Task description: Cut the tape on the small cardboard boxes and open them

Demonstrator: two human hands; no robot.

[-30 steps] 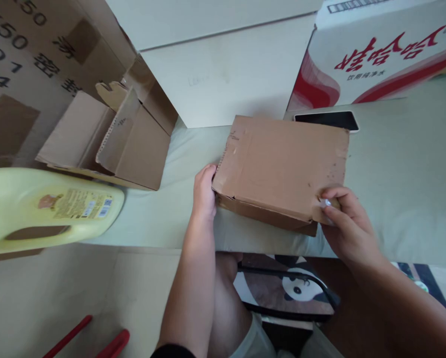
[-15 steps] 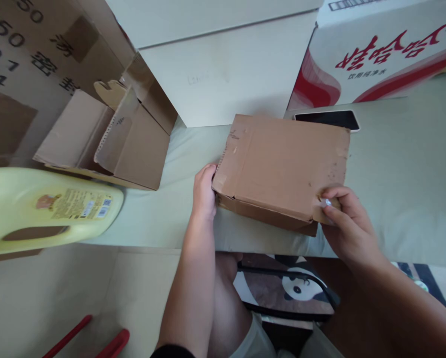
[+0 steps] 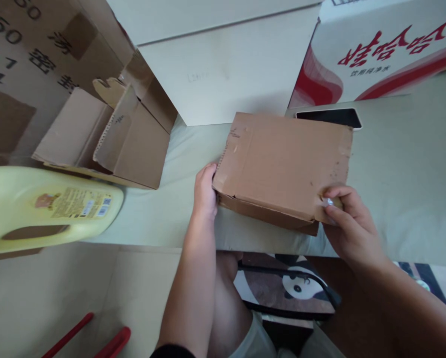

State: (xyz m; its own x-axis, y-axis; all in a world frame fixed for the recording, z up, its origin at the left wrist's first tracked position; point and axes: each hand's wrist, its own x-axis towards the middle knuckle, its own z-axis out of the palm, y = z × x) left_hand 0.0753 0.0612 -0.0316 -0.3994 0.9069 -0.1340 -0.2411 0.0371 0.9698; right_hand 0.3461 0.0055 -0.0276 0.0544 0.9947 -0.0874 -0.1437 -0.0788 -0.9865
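A flat brown cardboard box (image 3: 286, 164) is tilted over the pale green cloth surface, its worn top toward me. My left hand (image 3: 205, 193) grips the box at its left edge, thumb on the side and the other fingers hidden behind it. At the front right corner, my right hand (image 3: 352, 223) pinches a strip of clear tape (image 3: 328, 202) between thumb and forefinger. The tape is crumpled there, and a bit of cardboard at that corner is lifted with it.
A phone (image 3: 331, 118) lies behind the box, before a white box (image 3: 223, 74) and a red-and-white carton (image 3: 387, 59). To the left are an opened cardboard box (image 3: 141, 144) and a yellow jug (image 3: 77, 204). Red handles (image 3: 113, 343) show above the floor.
The box's right side has shifted very slightly to the right along with my right hand. Both hands keep the same hold, and the view has moved a little.
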